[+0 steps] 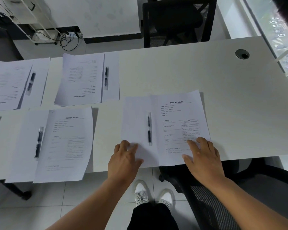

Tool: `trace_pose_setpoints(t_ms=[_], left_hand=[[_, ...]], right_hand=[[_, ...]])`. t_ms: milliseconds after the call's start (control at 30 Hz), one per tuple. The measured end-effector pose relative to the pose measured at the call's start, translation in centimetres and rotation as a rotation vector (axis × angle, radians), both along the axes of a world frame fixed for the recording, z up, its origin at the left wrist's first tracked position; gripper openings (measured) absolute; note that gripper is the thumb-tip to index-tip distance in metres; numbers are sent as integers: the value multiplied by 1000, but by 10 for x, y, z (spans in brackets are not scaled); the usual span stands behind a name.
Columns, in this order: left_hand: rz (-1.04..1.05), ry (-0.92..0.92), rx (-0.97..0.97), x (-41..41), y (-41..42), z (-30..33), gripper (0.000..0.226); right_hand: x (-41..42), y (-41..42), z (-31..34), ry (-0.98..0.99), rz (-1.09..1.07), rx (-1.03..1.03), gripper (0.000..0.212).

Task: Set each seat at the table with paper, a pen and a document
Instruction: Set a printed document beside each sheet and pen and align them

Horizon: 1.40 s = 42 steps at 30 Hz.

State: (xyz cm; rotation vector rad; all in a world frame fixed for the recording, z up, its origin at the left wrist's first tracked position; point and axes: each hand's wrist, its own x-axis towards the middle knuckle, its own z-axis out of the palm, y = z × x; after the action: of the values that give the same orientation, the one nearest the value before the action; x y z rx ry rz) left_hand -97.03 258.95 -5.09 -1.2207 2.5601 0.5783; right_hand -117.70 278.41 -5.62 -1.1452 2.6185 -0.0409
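Each grip is released: the left hand (124, 161) lies flat on the blank paper (136, 123), the right hand (204, 161) on the printed document (181, 125), likely squaring this near-right set on the surface (206, 72). The pen (149, 129) rests on the paper, just left of the document.

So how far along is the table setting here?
Three sets, like the near-left one, look finished. Both hands, left hand and right hand, lie flat on the fourth set's paper and document, pen between. The far-right seat has nothing.
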Motion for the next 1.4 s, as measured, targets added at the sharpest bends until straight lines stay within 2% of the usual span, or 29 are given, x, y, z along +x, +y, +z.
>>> trace_pose_setpoints(t_ms=[767,1033,1400], left_hand=[[0,-11,-6,-2,2,3,61],[-15,-1,-47,2,5,10,69],[99,-23,-145,50,-2,72,74]], right_hand=[[-1,-1,0,-22,-8,13,64],[3,3,10,4,2,7,72],[27,-10,51,-27,74,3,73]])
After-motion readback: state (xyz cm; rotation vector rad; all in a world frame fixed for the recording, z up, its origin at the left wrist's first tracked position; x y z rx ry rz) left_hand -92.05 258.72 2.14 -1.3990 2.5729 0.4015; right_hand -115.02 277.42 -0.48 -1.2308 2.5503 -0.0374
